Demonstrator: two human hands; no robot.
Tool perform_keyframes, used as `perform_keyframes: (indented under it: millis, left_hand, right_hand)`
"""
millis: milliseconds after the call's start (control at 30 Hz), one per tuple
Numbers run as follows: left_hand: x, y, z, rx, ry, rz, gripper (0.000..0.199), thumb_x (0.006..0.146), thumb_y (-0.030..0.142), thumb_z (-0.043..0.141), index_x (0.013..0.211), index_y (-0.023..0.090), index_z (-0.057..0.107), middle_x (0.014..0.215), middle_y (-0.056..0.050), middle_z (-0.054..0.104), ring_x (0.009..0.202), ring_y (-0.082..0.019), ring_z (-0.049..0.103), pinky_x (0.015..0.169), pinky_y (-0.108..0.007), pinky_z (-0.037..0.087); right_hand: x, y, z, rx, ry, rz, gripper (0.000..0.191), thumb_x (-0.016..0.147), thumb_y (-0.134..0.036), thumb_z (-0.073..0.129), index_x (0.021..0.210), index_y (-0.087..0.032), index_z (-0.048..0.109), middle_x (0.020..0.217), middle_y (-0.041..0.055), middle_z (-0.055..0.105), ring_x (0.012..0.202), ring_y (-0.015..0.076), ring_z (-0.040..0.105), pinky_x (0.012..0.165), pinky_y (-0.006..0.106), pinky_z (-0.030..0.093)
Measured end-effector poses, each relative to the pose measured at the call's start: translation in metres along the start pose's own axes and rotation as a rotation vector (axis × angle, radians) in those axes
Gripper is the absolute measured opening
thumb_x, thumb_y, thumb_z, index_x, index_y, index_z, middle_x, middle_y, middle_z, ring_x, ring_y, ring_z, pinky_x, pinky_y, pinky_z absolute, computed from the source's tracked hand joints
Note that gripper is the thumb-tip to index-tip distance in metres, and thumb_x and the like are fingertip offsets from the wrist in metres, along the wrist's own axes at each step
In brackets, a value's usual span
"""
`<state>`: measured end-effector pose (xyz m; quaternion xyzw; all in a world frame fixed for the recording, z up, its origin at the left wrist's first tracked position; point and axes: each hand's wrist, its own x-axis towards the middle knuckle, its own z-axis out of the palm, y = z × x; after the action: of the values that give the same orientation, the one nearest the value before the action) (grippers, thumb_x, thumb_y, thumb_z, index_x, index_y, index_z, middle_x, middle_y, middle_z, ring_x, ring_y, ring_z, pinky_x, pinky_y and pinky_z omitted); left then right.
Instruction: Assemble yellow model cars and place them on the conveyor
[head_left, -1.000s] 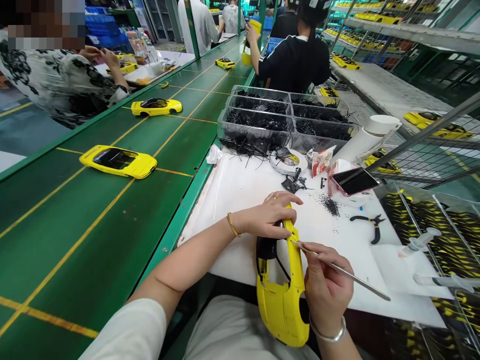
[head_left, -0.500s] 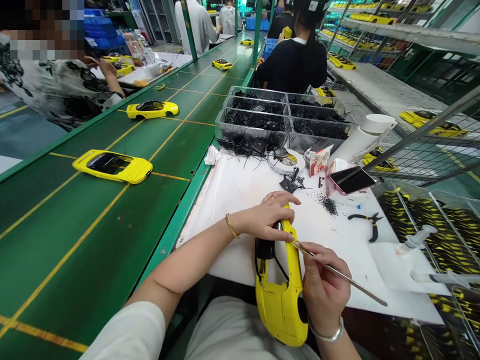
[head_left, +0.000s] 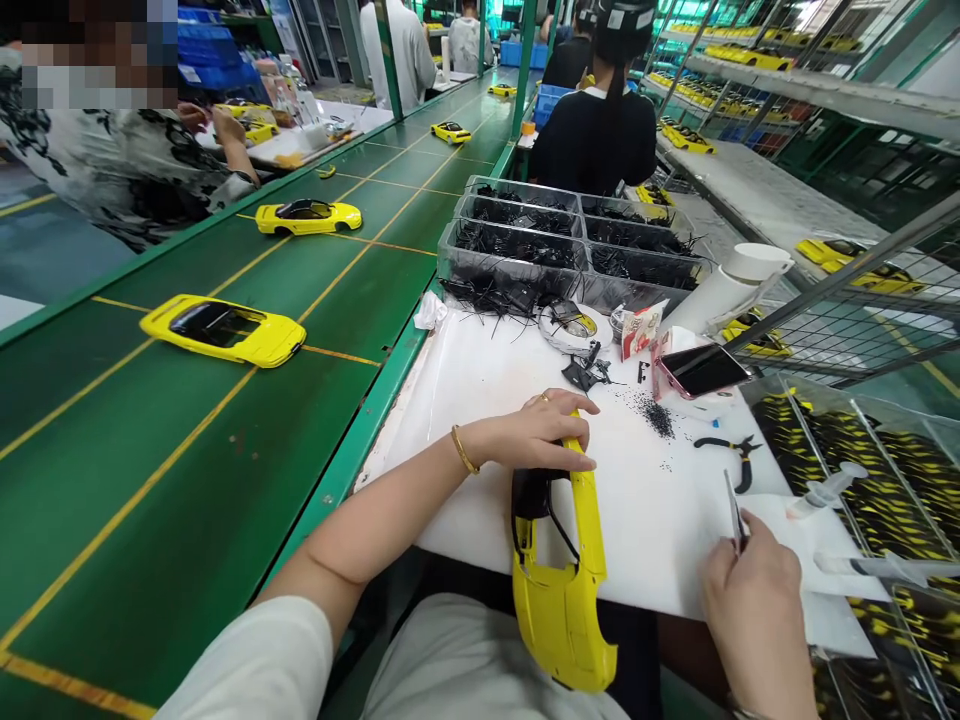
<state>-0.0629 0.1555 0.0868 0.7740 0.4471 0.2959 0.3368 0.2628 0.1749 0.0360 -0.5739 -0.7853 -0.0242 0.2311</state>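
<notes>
A yellow toy car body (head_left: 559,600) is tilted over the front edge of the white work surface, its near end above my lap. My left hand (head_left: 536,435) grips its far end, fingers over the yellow frame and black part. Off to the right, my right hand (head_left: 754,600) is closed on a thin metal tool (head_left: 733,505) pointing up, apart from the car body. Black-handled pliers (head_left: 739,455) lie just beyond that hand. Small black pieces (head_left: 660,418) are heaped past the car body.
The green conveyor (head_left: 225,480) at left carries yellow car bodies (head_left: 225,330). Clear bins (head_left: 510,255) of black parts stand behind, near a phone (head_left: 701,370) and a white cup (head_left: 739,285). Syringes (head_left: 832,488) and a parts tray (head_left: 892,440) are at right. Other people sit farther back.
My right hand has moved right, away from the car body, and the metal tool has turned from slanting across to pointing upward. My left hand stays on the car body.
</notes>
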Motion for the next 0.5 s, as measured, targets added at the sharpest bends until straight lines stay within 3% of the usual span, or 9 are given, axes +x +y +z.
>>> perform_keyframes:
  millis: [100, 200, 267, 333, 400, 500]
  left_hand:
    - [0.002, -0.001, 0.003, 0.009, 0.002, 0.009, 0.034, 0.096, 0.043, 0.045, 0.079, 0.019, 0.063, 0.134, -0.011, 0.053, 0.132, -0.029, 0.039, 0.113, -0.049, 0.024]
    - [0.002, 0.001, 0.007, 0.038, 0.037, 0.017, 0.032, 0.089, 0.049, 0.057, 0.082, 0.018, 0.063, 0.134, -0.013, 0.052, 0.131, -0.031, 0.038, 0.112, -0.05, 0.026]
    - [0.001, 0.002, 0.008, 0.042, 0.051, 0.018, 0.032, 0.079, 0.05, 0.07, 0.084, 0.019, 0.063, 0.136, -0.014, 0.051, 0.131, -0.033, 0.037, 0.112, -0.051, 0.027]
    - [-0.001, 0.003, 0.007, 0.03, 0.04, 0.018, 0.034, 0.074, 0.048, 0.075, 0.084, 0.019, 0.063, 0.136, -0.014, 0.051, 0.131, -0.033, 0.036, 0.111, -0.052, 0.028]
    - [-0.002, 0.003, 0.004, 0.012, 0.025, 0.02, 0.034, 0.073, 0.048, 0.077, 0.083, 0.019, 0.063, 0.136, -0.014, 0.051, 0.131, -0.033, 0.036, 0.111, -0.051, 0.029]
    - [-0.003, 0.0, 0.001, -0.051, -0.004, 0.055, 0.037, 0.077, 0.054, 0.071, 0.09, 0.02, 0.066, 0.137, -0.013, 0.052, 0.133, -0.031, 0.036, 0.115, -0.049, 0.025]
  right_hand:
    - [-0.009, 0.007, 0.014, -0.189, -0.043, 0.065, 0.055, 0.089, -0.023, 0.035, 0.129, 0.01, 0.053, 0.091, 0.026, 0.054, 0.089, 0.0431, 0.055, 0.066, 0.055, 0.05]
    - [-0.014, 0.002, 0.015, -0.227, -0.034, 0.106, 0.051, 0.09, -0.022, 0.037, 0.128, 0.006, 0.057, 0.105, 0.0324, 0.054, 0.096, 0.0466, 0.053, 0.063, 0.056, 0.049]
    - [-0.015, -0.007, 0.008, -0.098, 0.023, 0.048, 0.048, 0.09, -0.029, 0.045, 0.126, 0.0, 0.06, 0.113, 0.0303, 0.055, 0.1, 0.0444, 0.053, 0.069, 0.058, 0.049]
    - [-0.017, -0.021, -0.001, 0.214, -0.001, 0.021, 0.045, 0.088, -0.041, 0.054, 0.118, -0.009, 0.064, 0.111, 0.0229, 0.059, 0.092, 0.0347, 0.058, 0.074, 0.053, 0.051]
    - [-0.021, -0.043, -0.008, 0.68, -0.242, 0.109, 0.045, 0.087, -0.053, 0.058, 0.112, -0.016, 0.066, 0.099, 0.0142, 0.065, 0.072, 0.0229, 0.058, 0.063, 0.04, 0.052]
    - [-0.028, -0.084, -0.009, 1.352, -0.78, 0.384, 0.05, 0.086, -0.061, 0.059, 0.112, -0.018, 0.066, 0.081, 0.0065, 0.065, 0.051, 0.0123, 0.048, 0.044, 0.025, 0.041]
